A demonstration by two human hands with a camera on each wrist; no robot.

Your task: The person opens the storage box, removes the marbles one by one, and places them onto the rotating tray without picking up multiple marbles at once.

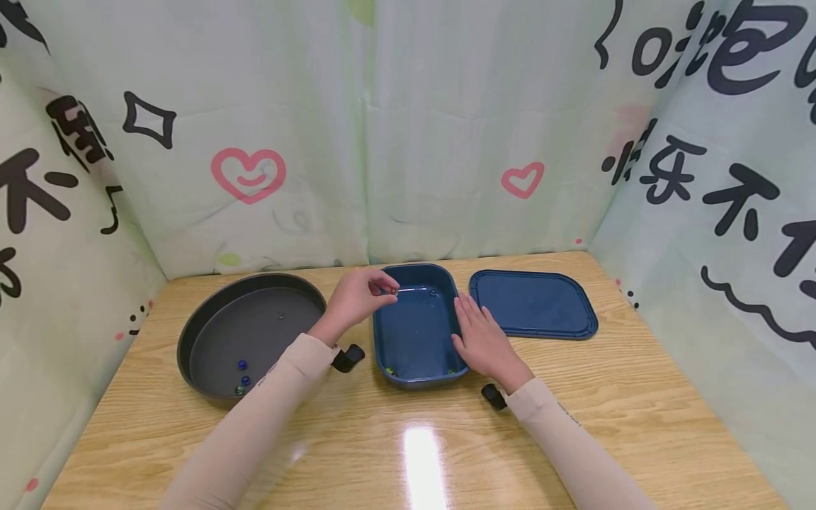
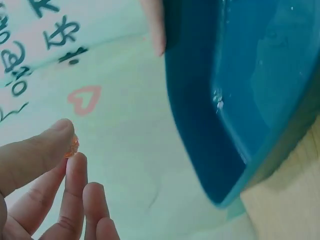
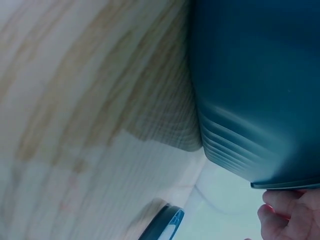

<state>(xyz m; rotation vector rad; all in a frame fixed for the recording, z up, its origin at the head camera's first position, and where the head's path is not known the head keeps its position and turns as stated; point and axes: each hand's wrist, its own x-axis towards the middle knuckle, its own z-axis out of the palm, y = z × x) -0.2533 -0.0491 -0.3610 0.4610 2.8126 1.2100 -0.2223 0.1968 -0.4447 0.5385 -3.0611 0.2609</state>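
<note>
An orange glass marble (image 2: 74, 146) is pinched between the thumb and fingertips of my left hand (image 1: 359, 297), just above the left rim of a blue rectangular box (image 1: 417, 329). In the left wrist view the marble stays outside the box wall (image 2: 187, 105). My right hand (image 1: 484, 342) rests with straight fingers along the box's right rim. The right wrist view shows part of this hand (image 3: 295, 212) at the rim. Inside the box lie a clear marble (image 1: 433, 292) near the far end and small greenish marbles (image 1: 390, 370) near the front corners.
A dark round pan (image 1: 210, 340) stands left of the box, holding blue marbles (image 1: 242, 365), a green marble (image 1: 239, 390) and a clear marble (image 1: 280, 316). A blue lid (image 1: 532, 304) lies flat at the right. Behind the wooden table (image 1: 357, 439) hangs a printed curtain (image 1: 408, 142).
</note>
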